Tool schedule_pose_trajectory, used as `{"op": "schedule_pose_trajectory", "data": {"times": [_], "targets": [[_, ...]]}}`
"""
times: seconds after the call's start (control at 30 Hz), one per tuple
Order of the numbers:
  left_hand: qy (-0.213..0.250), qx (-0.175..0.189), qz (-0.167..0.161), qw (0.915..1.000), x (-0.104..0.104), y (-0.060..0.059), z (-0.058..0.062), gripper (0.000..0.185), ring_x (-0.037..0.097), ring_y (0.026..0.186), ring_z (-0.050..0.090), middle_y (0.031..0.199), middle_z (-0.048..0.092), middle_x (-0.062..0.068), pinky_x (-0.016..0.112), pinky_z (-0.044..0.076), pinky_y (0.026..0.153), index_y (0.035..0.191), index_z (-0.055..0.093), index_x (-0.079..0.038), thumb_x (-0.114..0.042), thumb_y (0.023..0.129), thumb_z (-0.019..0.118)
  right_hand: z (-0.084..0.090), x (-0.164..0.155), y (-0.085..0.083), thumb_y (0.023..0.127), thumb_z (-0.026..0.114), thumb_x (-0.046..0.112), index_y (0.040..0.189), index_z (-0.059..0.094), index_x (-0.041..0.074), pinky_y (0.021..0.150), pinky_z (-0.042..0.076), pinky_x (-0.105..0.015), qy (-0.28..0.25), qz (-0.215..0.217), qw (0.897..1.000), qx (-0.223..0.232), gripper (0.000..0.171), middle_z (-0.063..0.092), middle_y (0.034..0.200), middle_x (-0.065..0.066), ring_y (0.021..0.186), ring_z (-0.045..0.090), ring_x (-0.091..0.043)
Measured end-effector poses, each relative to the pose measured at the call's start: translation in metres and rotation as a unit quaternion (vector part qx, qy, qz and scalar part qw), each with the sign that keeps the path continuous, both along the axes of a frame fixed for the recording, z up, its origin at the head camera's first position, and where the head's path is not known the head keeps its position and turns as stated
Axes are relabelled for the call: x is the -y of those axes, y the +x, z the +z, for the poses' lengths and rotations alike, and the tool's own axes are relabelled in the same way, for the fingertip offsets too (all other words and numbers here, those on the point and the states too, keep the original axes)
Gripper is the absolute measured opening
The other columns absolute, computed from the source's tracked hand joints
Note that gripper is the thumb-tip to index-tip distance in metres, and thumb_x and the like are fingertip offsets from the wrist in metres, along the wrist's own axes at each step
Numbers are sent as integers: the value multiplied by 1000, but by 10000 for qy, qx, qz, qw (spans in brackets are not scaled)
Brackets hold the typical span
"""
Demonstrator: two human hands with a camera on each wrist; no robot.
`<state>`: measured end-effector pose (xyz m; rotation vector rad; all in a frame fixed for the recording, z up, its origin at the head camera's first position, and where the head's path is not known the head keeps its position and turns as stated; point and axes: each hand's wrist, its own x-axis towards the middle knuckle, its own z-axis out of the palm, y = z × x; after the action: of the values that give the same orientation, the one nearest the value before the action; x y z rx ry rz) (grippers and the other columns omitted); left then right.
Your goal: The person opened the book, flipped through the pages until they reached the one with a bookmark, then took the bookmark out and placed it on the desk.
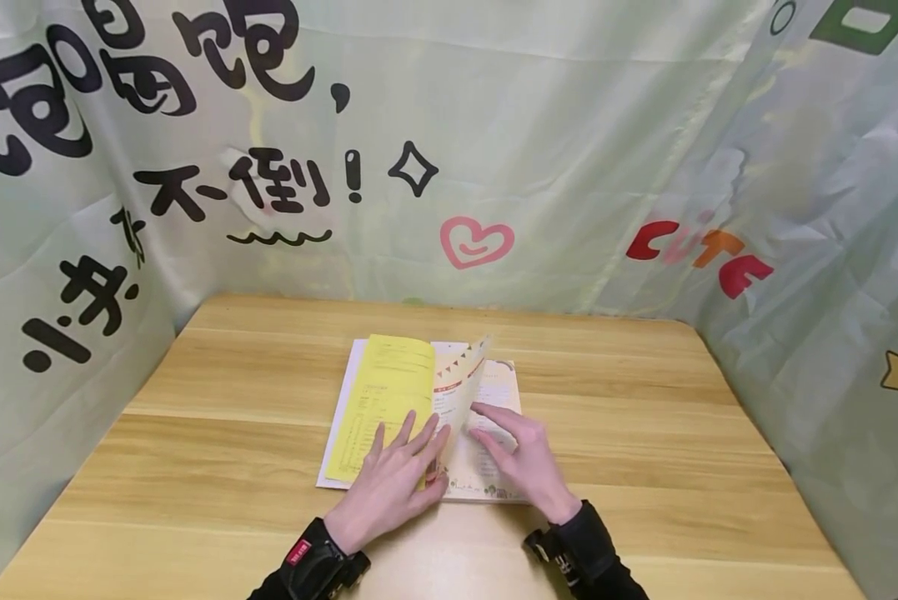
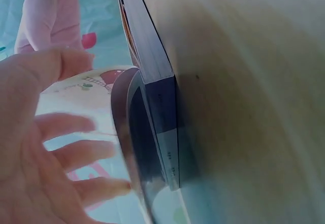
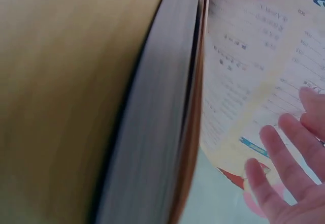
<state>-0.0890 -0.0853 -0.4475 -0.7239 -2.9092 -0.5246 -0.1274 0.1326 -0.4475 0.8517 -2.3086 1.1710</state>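
An open book [image 1: 494, 467] lies on the table, a yellow sheet [image 1: 388, 375] covering most of its left side. Near the middle one printed page [image 1: 459, 392] stands partly raised and curved. My left hand [image 1: 392, 483] is spread over the lower part of the yellow sheet, its fingertips near the foot of the raised page. On the other side my right hand [image 1: 527, 458] is over the right-hand page, with fingers extended toward the raised page. Whether those fingertips touch it cannot be made out. The book's thick edge [image 2: 152, 46] shows in the left wrist view.
The wooden table [image 1: 644, 433] extends around the book on every side. Behind it and at both sides hangs a pale printed cloth [image 1: 554, 150] with lettering and a pink heart. Each wrist wears a black strapped device [image 1: 317, 558].
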Motion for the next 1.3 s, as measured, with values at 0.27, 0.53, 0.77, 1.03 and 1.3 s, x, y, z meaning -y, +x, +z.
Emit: {"op": "schedule_pose_trajectory", "data": {"times": [0.27,0.53,0.77,1.03,1.3], "targets": [[780,-1109,4,9908,-1,-3,6,73,32,141,51,154,49,16,66,39,113,157,32,-4,-24,95,65,-2,12,8,88,75,7,143,55,5,103,54,-50,473,570,9924,983,58,68,132,-16,118,69,-28],[1529,-1923,-200,9691,0,-5,6,80,33,137,54,155,45,23,58,44,111,157,27,1,-3,89,67,-5,17,12,90,74,16,151,45,7,111,48,-50,902,980,9803,1457,68,55,149,-13,129,62,-28],[2032,-2088,-21,9566,1,-3,10,82,40,132,56,155,41,28,45,51,105,158,21,4,10,87,63,-5,17,15,91,73,24,156,37,11,118,41,-47,1401,1369,9660,1689,75,44,158,-9,145,45,-27],[1109,-3001,317,9469,8,-9,9,80,38,149,36,163,33,21,51,23,128,156,27,6,11,80,51,-5,19,16,94,70,27,155,38,8,121,35,-47,1759,1749,9502,1889,71,35,163,-9,149,40,-27],[372,-3134,572,9472,16,-12,12,92,39,147,40,158,44,13,55,17,128,153,40,-3,18,66,58,-5,19,16,90,74,23,153,41,9,122,34,-46,2004,1858,9400,2042,72,33,164,-7,149,39,-27]]}}
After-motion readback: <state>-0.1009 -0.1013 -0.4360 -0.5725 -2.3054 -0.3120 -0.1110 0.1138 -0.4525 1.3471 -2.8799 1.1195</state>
